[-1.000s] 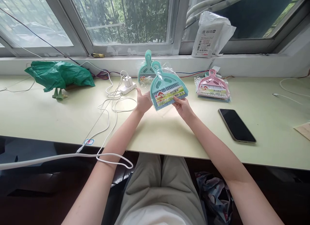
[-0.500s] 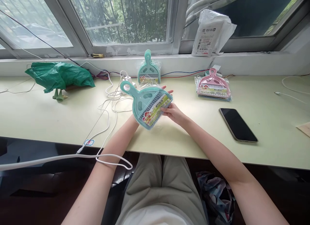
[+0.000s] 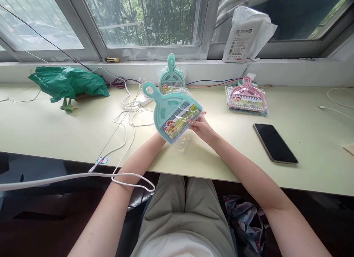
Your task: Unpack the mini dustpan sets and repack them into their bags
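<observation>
A mint-green mini dustpan with a small brush (image 3: 177,117), wrapped in clear plastic with a printed card, is held tilted above the desk, its ring handle toward the upper left. My right hand (image 3: 204,129) pinches its lower right edge and the wrap. My left forearm (image 3: 151,148) reaches behind the dustpan, which hides most of that hand; I cannot make out its grip. Farther back, several matching green dustpan sets (image 3: 172,76) stand stacked against the wall. Wrapped sets with a pink one on top (image 3: 247,96) lie in a pile to the right.
A black phone (image 3: 276,143) lies on the desk (image 3: 221,153) at right. White cables (image 3: 124,139) run across the left part and over my left forearm. A green plastic bag (image 3: 69,83) is at far left. A white package (image 3: 243,39) and yellow cutter (image 3: 112,59) rest on the windowsill.
The dustpan has tipped slightly, its face now more toward me. Left fingertips that showed beyond its upper right edge are now mostly hidden behind it. The view has shifted a little.
</observation>
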Available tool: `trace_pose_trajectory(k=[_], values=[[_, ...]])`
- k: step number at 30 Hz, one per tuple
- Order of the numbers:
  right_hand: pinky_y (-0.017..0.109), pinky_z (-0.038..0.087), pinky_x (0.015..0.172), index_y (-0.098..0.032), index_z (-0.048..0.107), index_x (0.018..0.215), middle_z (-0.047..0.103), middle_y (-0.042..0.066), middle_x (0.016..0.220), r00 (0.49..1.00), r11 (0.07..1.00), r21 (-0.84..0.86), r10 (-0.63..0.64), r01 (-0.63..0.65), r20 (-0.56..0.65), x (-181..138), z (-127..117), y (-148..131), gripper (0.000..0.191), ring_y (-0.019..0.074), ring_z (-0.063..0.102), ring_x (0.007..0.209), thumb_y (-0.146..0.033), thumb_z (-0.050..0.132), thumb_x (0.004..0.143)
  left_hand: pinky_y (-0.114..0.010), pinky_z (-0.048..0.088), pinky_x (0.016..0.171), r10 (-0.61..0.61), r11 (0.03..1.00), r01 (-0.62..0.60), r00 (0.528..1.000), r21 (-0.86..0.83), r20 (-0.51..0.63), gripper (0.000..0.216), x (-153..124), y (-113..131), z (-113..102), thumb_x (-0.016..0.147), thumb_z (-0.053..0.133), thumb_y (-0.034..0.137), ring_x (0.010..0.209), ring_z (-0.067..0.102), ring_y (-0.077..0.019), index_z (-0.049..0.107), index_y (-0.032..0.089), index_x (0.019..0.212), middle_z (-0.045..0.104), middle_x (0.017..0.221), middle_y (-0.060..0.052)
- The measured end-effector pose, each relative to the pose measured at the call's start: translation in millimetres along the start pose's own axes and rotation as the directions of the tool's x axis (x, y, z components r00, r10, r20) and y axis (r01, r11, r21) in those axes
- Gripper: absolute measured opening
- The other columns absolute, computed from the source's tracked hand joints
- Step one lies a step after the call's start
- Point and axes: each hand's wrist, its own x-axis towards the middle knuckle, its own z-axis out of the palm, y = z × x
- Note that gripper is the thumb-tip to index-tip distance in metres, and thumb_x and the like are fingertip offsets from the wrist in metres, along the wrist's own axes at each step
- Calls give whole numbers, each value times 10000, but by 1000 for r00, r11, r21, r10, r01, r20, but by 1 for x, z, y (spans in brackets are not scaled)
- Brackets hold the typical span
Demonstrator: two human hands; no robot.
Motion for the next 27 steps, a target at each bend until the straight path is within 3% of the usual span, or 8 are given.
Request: trace_pose_trajectory(k=[4,7,10,14,17,27], values=[[460,558,1018,-203,712,932,751,55,1057,983,990,45,-124,131,-134,7,-13,-5,308,283,658,1145,-306,808,657,-440,521,1031,-13,997,10,999,-76,-46,404,4,11,-6,887,471,351,1338,528,-251,650,274,1241,715,1152,-50],[450,539,1053,-220,702,988,745,46,1083,947,975,51,-198,218,-254,12,-23,-10,332,275,629,1208,-277,784,672,-491,501,1048,47,990,-52,998,-130,-36,524,3,24,-9,930,382,546,1297,562,-304,655,192,1205,726,1143,-85],[439,531,1071,-238,684,1060,733,36,1121,904,964,39,-230,261,-360,16,-32,-11,383,262,616,1233,-246,757,684,-490,477,1075,88,994,-87,996,-70,7,619,1,28,-8,872,459,681,1279,576,-329,658,188,1187,737,1135,-93],[418,528,1080,-236,674,1058,732,31,1122,871,965,37,-218,260,-441,20,-39,-7,379,248,629,1218,-232,742,686,-460,457,1098,123,984,-128,991,121,45,421,-1,22,-6,778,728,428,1242,607,-310,668,196,1123,739,1143,-70],[401,528,1079,-233,672,1047,731,31,1131,879,965,37,-219,258,-424,20,-39,-6,369,243,638,1207,-239,750,687,-462,448,1101,178,969,-182,983,165,39,404,-1,18,-5,693,786,244,1218,622,-304,664,177,1072,737,1146,-79],[366,544,1057,-237,654,1006,751,11,1020,888,971,61,-186,232,-421,20,-39,-7,356,225,666,1159,-225,759,666,-446,445,1106,212,965,-212,977,154,19,391,-6,21,-1,701,765,211,1219,622,-283,643,179,1071,733,1137,-68]])
